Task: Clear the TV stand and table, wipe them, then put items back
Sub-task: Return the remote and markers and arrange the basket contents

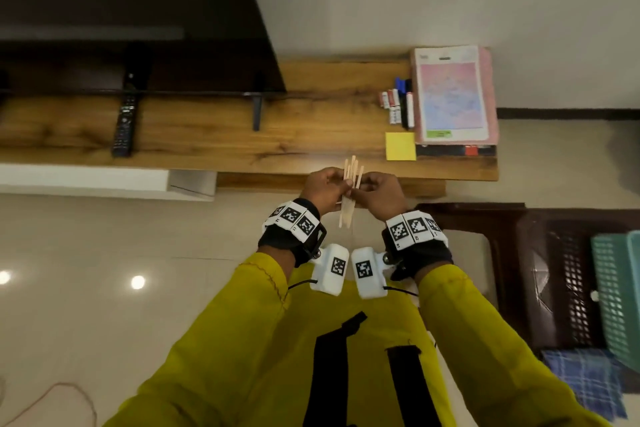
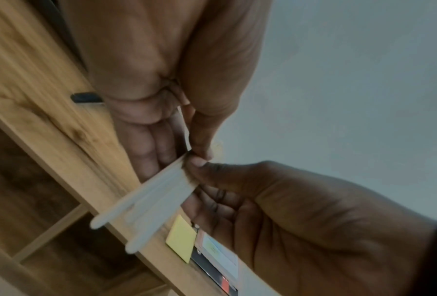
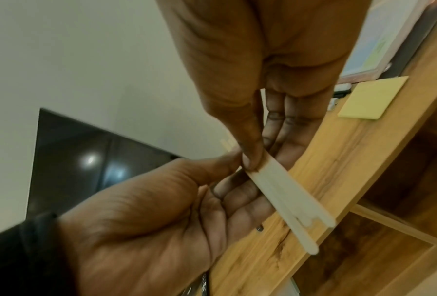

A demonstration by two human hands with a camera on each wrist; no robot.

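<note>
A bundle of flat wooden craft sticks (image 1: 350, 196) is held upright just in front of the TV stand (image 1: 214, 135), above the floor. My left hand (image 1: 327, 184) pinches the bundle from the left and my right hand (image 1: 379, 192) pinches it from the right, thumbs meeting at its middle. In the left wrist view the sticks (image 2: 148, 204) fan out below both thumbs; in the right wrist view the sticks (image 3: 288, 200) lie across the left hand's fingers. On the stand sit a remote (image 1: 124, 121), markers (image 1: 398, 104), a yellow sticky pad (image 1: 400, 146) and a pink pad (image 1: 450, 97) on books.
A black TV (image 1: 131, 10) stands on legs at the stand's back left. A dark chair (image 1: 554, 270) at the right carries a teal basket (image 1: 616, 295) and a blue checked cloth (image 1: 585, 381). Glossy tiled floor (image 1: 104, 270) lies below.
</note>
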